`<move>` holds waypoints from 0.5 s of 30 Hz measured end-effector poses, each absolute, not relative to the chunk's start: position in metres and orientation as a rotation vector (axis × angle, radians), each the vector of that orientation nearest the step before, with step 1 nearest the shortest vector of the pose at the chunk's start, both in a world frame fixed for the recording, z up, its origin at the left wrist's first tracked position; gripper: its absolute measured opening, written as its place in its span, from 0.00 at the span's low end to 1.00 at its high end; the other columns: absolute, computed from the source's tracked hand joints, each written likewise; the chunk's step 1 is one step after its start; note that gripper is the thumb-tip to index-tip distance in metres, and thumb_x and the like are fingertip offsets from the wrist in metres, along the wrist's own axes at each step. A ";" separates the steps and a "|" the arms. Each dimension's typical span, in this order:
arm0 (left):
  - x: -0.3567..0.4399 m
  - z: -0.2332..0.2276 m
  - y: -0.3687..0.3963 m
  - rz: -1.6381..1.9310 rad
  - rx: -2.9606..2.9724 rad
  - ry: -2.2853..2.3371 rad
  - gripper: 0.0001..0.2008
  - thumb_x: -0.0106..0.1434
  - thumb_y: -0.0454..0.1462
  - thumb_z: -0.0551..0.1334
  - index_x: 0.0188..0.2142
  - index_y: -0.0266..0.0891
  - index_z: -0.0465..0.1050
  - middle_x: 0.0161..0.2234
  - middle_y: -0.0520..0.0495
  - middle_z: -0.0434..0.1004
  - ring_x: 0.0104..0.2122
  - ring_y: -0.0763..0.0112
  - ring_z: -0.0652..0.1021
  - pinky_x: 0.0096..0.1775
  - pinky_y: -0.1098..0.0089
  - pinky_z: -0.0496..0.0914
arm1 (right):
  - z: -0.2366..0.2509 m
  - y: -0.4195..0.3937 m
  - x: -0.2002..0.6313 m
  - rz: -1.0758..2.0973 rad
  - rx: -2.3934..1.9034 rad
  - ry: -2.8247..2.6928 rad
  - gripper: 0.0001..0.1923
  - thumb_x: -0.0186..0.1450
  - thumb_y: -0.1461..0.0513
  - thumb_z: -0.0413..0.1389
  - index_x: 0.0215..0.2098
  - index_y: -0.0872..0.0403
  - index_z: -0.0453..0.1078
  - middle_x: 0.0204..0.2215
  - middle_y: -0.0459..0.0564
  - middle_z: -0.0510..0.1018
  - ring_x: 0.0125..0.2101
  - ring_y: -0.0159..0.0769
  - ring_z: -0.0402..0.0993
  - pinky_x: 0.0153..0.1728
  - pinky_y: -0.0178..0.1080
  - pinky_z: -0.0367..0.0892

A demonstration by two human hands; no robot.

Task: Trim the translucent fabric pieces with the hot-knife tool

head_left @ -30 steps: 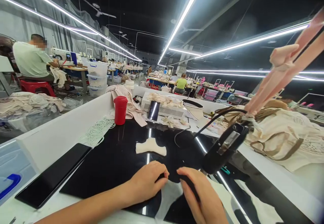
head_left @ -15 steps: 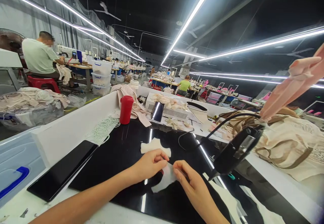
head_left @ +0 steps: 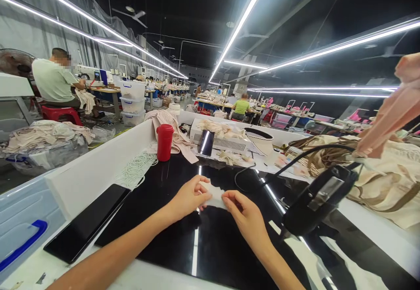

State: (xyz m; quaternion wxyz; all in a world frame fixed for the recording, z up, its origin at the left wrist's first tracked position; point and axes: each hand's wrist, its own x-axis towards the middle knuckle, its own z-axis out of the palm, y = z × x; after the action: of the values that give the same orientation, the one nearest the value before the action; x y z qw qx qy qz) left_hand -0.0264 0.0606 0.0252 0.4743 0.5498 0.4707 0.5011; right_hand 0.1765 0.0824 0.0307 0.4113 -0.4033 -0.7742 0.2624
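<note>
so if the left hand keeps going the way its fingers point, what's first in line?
Probably the right hand: the left hand points rightward across the white fabric piece both pinch. Depth is unclear; beyond it lies the black cable.

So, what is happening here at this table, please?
A person sits at a glossy black worktable and holds a small cream fabric piece between both hands, the left hand and the right hand pinching its two ends just above the surface. A red cup and a coil of white elastic cord lie further back on the left, a dark tablet at the near left. A black tool on a cable rests to the right. Other people work at tables behind.
</note>
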 end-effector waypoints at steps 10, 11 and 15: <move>-0.056 0.034 0.096 1.261 1.698 1.506 0.15 0.63 0.39 0.62 0.49 0.40 0.69 0.31 0.53 0.75 0.30 0.68 0.76 0.35 0.69 0.69 | 0.023 0.127 0.138 0.424 -1.022 -1.992 0.18 0.72 0.51 0.49 0.36 0.52 0.76 0.32 0.51 0.80 0.33 0.43 0.75 0.35 0.42 0.67; -0.055 0.033 0.096 1.236 1.736 1.551 0.15 0.63 0.38 0.62 0.49 0.40 0.70 0.31 0.53 0.76 0.30 0.67 0.76 0.35 0.68 0.69 | 0.021 0.130 0.137 0.400 -1.033 -2.009 0.17 0.72 0.53 0.49 0.36 0.52 0.76 0.32 0.51 0.80 0.34 0.44 0.75 0.36 0.43 0.67; -0.049 0.029 0.094 1.110 1.869 1.698 0.13 0.66 0.36 0.60 0.50 0.41 0.71 0.33 0.52 0.77 0.34 0.64 0.78 0.40 0.66 0.69 | 0.011 0.134 0.135 0.302 -1.077 -2.077 0.15 0.73 0.56 0.49 0.36 0.51 0.76 0.31 0.50 0.80 0.35 0.44 0.74 0.39 0.43 0.65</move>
State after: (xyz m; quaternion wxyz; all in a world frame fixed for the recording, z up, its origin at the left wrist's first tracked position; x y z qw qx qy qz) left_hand -0.0492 0.0936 0.0285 0.1906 0.6652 0.6043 0.3950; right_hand 0.1352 0.1342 0.0106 0.3816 -0.4220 -0.8138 0.1182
